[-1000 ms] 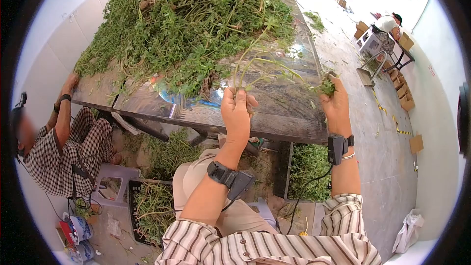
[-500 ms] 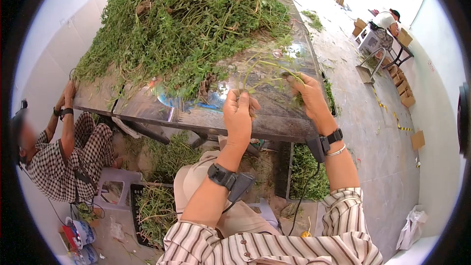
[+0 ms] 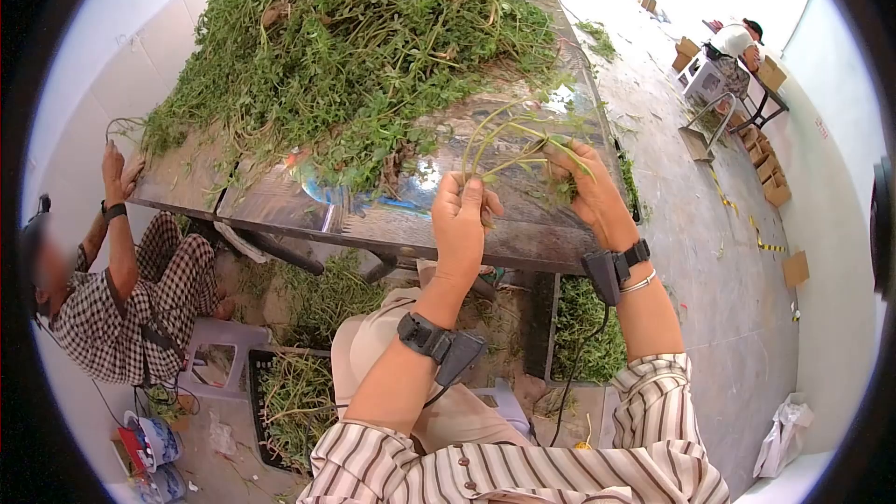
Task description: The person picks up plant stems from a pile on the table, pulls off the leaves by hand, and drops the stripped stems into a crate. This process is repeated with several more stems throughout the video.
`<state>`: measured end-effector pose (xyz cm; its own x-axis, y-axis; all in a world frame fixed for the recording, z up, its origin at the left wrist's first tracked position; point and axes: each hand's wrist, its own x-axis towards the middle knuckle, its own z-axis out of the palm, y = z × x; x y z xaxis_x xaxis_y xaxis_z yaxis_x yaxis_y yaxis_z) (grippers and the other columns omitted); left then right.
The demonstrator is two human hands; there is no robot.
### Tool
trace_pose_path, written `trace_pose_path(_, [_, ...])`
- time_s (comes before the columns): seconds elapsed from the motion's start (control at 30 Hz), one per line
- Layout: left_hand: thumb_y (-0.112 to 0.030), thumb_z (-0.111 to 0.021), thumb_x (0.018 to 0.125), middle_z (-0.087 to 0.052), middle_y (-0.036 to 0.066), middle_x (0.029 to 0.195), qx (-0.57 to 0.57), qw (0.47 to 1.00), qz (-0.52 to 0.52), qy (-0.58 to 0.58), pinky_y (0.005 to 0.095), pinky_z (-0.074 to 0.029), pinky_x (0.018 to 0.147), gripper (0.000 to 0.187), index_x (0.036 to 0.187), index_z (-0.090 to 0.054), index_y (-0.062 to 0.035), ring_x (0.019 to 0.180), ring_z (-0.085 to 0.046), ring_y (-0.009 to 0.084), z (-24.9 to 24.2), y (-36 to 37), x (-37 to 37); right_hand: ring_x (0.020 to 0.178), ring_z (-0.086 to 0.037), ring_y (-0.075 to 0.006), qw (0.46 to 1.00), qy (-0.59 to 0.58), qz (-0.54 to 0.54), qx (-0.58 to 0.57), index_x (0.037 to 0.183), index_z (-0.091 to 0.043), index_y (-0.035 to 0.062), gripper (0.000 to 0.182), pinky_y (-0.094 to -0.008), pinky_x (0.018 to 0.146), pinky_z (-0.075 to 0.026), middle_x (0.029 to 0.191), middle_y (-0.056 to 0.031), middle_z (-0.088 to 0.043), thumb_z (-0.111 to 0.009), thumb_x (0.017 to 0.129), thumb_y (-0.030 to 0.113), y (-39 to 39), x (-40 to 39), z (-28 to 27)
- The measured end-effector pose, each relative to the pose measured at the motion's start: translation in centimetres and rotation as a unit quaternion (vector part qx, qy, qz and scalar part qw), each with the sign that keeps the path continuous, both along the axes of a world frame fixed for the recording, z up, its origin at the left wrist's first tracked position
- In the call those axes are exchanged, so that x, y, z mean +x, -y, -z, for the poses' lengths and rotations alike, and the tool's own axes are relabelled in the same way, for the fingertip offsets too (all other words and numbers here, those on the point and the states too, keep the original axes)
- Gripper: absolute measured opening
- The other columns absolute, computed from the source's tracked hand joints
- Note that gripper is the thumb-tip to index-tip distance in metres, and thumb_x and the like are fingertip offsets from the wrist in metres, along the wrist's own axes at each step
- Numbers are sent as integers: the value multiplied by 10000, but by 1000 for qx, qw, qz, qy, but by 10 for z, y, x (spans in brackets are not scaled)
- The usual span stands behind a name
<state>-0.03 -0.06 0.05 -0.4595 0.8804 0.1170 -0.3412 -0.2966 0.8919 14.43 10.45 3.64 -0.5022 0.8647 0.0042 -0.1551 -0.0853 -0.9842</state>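
The left hand [image 3: 459,215] pinches, between thumb and fingers, the lower ends of some thin pale-green stems [image 3: 509,129], just above the near edge of the dark wooden bench [image 3: 551,231]. The right hand [image 3: 586,185] has its fingers curled around their leafy part, near the bench's right edge. The stems bow between both hands, so a hard pull may snap them, I judge; a loose pinch could drop some. Farther, the big tangled green plant heap [image 3: 373,47] reaches the bench's left edge, where loose sprigs could slide off.

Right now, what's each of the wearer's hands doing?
Left hand: closed, pinching green stems.
Right hand: closed, gripping the stems' other end.
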Motion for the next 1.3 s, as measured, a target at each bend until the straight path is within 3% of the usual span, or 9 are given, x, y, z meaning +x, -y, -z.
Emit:
trace_pose_path(0.1, [-188, -435, 948, -564, 28, 625, 1, 1000, 4, 8, 188, -288, 401, 135, 851, -461, -98, 459, -379, 33, 0, 0, -1, 566, -400, -55, 997, -66, 30, -18, 904, -624, 46, 182, -227, 505, -303, 641, 47, -484, -621, 827, 211, -1, 2, 4])
trace_pose_path(0.4, [-187, -431, 948, -570, 28, 632, -3, 1000, -9, -19, 186, -291, 398, 140, 847, -458, -94, 459, -382, 33, 1, -1, 0, 573, -457, -76, 985, 61, 125, 101, 785, -617, 18, 140, -217, 532, -366, 643, 22, -497, -550, 791, 141, -19, 24, -3])
trace_pose_path(0.47, [-187, -441, 944, -572, 29, 630, -23, 999, -25, -2, 185, -294, 397, 139, 845, -462, -91, 453, -381, 33, -3, 1, -2, 588, -463, -85, 976, -47, 212, 6, 802, -600, 30, 147, -242, 538, -386, 669, 13, -498, -543, 815, 165, -22, 28, -6])
trace_pose_path(0.57, [-184, -446, 941, -571, 26, 624, -28, 999, -22, -24, 184, -301, 400, 135, 848, -467, -88, 453, -384, 31, 0, 0, -5, 615, -476, -90, 970, -134, 203, -17, 834, -574, 50, 157, -251, 562, -403, 706, 6, -506, -532, 846, 201, -27, 40, -7])
trace_pose_path(0.83, [-199, -452, 942, -587, 36, 631, 3, 997, -7, -78, 191, -322, 407, 142, 870, -478, -79, 456, -392, 33, 2, 1, 1, 661, -446, -104, 984, 31, 120, 124, 869, -584, 54, 160, -231, 629, -371, 725, 8, -508, -550, 861, 210, -16, 31, -46])
trace_pose_path(0.9, [-201, -454, 942, -588, 38, 632, 3, 996, -6, -89, 193, -326, 409, 143, 875, -480, -78, 456, -393, 34, 2, 1, 1, 677, -473, -102, 941, 175, 109, 269, 928, -625, 13, 205, -231, 639, -386, 758, -20, -551, -566, 841, 189, 2, 21, -68])
trace_pose_path(1.0, [-203, -449, 944, -584, 33, 629, 7, 994, -6, -105, 197, -328, 410, 150, 876, -483, -74, 461, -394, 34, 2, 1, 2, 698, -545, -137, 890, 297, 53, 341, 972, -626, -7, 240, -273, 656, -430, 825, -81, -629, -574, 820, 170, 7, 15, -84])
trace_pose_path(1.2, [-206, -444, 948, -577, 25, 630, -2, 991, 18, -131, 196, -327, 435, 163, 882, -491, -64, 481, -391, 35, 3, 2, 4, 722, -617, -274, 807, 329, 56, 487, 938, -621, -3, 216, -370, 693, -461, 842, -198, -631, -541, 794, 137, -6, 11, -62])
trace_pose_path(1.3, [-205, -449, 946, -575, 20, 632, 9, 991, 3, -134, 195, -329, 449, 159, 888, -491, -64, 485, -387, 35, 2, 3, 3, 636, -579, -268, 785, 349, 70, 507, 902, -617, -8, 207, -359, 642, -454, 738, -187, -599, -544, 769, 133, -6, 11, -61])
